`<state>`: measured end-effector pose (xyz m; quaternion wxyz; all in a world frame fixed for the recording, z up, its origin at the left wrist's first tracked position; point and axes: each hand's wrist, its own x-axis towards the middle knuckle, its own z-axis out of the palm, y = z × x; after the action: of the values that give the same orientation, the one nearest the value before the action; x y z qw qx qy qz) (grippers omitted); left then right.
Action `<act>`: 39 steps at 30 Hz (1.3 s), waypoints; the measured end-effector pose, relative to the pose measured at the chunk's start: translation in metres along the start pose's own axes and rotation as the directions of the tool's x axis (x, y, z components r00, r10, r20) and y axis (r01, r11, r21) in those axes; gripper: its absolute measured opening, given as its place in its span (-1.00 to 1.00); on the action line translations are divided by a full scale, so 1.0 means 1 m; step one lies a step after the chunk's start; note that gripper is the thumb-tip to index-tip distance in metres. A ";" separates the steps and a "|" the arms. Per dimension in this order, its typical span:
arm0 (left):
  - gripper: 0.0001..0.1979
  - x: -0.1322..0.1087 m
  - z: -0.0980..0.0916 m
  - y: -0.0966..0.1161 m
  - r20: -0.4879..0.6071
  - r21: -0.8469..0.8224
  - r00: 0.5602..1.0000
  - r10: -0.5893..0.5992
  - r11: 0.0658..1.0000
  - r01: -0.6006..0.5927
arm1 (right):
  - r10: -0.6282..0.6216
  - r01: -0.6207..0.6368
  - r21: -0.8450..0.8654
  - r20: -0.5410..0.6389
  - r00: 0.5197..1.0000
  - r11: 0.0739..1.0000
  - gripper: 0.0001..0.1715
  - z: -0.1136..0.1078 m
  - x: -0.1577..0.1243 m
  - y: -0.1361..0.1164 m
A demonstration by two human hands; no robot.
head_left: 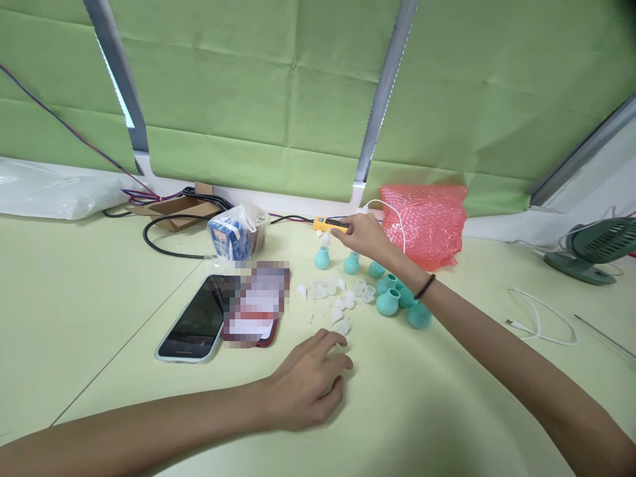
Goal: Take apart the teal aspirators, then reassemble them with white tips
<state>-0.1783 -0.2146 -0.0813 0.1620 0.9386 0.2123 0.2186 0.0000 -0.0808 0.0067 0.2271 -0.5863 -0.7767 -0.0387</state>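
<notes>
My right hand reaches to the back of the table, its fingers closed on a yellow-and-black handheld tool whose exact kind I cannot make out. Just under the tool's left end stands a teal rubber bulb with a translucent white piece above its neck. Other teal bulbs stand below my right wrist and forearm, which partly hide some. My left hand rests near the table's front, fingers loosely bent and apart, holding nothing. Beyond its fingertips lie several small translucent white pieces.
Two phones lie at the left. Behind them are a plastic-wrapped blue pack, a cardboard box and black cable. Pink bubble wrap sits at the back right. A white cable and green fan are farther right.
</notes>
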 end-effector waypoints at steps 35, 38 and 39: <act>-0.65 0.009 0.011 -0.018 -0.037 0.403 0.993 -0.111 0.908 0.117 | -0.406 0.410 0.144 -0.060 0.912 0.900 -0.85 0.049 -0.159 -0.007; -0.62 0.009 0.009 -0.017 -0.039 0.400 0.988 -0.146 0.904 0.149 | -0.350 0.355 0.175 -0.061 0.935 0.918 -0.88 0.046 -0.164 -0.006; -0.61 0.009 0.008 -0.017 -0.048 0.397 0.986 -0.158 0.903 0.164 | -0.333 0.340 0.189 -0.065 0.941 0.921 -0.87 0.045 -0.166 -0.005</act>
<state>-0.1724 -0.1973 -0.0918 -0.0170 0.9294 0.3303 0.1637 0.0164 -0.2159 -0.0987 0.2861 -0.4182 -0.8621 -0.0091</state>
